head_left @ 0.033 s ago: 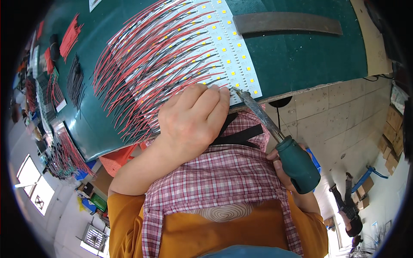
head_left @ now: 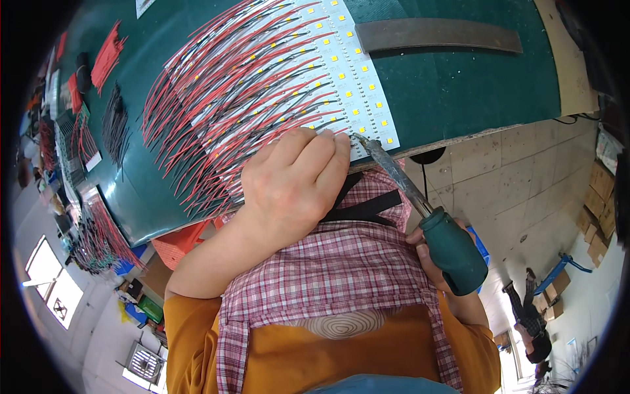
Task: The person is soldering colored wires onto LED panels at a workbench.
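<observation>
A white LED circuit board (head_left: 367,85) with yellow chips lies on the green bench mat, many red and black wires (head_left: 216,85) fanning leftward from its solder points. Over the board's near edge, my left hand (head_left: 295,180) is closed, its fingertips pinching a thin wire by the pads; the pinched part is mostly hidden. My right hand (head_left: 431,262) grips a soldering iron (head_left: 454,253) by its green handle, which covers most of the fingers. The iron's tip meets the board just right of my left fingertips.
A flat grey metal bar (head_left: 440,35) lies right of the board. Bundles of red wires (head_left: 107,58) and black wires (head_left: 115,125) rest on the left of the mat. Cardboard boxes (head_left: 598,197) stand at the far right, and another person (head_left: 530,322) is in the background.
The background person has shifted slightly. My hands and the iron's tip stay practically in place.
</observation>
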{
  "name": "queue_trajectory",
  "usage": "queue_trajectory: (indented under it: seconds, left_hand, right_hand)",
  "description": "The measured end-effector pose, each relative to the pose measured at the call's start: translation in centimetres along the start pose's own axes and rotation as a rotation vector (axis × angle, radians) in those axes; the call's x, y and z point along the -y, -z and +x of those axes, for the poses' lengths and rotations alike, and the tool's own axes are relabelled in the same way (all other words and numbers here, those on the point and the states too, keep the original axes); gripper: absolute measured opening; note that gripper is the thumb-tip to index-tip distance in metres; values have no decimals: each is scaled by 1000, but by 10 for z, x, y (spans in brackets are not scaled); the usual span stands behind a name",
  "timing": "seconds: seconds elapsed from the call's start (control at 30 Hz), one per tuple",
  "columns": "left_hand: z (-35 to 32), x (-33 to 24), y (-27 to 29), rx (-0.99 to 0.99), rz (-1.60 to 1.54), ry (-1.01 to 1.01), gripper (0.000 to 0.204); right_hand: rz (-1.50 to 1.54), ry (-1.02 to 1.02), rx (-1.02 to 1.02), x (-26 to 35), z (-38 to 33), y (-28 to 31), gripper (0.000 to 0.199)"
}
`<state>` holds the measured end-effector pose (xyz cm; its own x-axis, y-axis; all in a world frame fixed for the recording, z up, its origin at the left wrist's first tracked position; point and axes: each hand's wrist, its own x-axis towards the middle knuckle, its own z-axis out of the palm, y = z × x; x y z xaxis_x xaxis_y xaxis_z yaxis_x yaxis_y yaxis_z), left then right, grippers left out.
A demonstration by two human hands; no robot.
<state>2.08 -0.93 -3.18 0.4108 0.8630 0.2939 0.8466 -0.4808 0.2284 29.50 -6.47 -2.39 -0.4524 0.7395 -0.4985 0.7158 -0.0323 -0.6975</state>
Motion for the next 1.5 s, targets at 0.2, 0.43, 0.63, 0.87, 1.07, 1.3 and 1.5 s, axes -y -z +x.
queue_trajectory:
  seconds: [0.2,0.43,0.63,0.87,1.07,1.3,1.5]
  left_hand:
    - [0,0,-1,14,8,-9,28]
    - [0,-1,1,14,24,-12,26]
    - [-1,8,0,-38,-69,10,28]
    - [-13,1,0,-27,-99,-24,32]
    - [-10,-4,0,8,-24,-13,34]
    - [-8,-5,2,20,33,-58,35]
    - [-5,-7,5,88,55,-61,37]
  right_hand:
    - [-17,49,-74,3,1,-2,7]
    - [117,166,-71,-2,-2,-3,15]
    - [120,155,-37,-10,-6,-2,19]
    - [168,112,-11,-10,-7,2,13]
    - [-23,131,-40,-16,-8,-5,8]
    - [81,121,-107,-25,-11,-15,11]
    - [109,237,-189,-33,-15,-22,14]
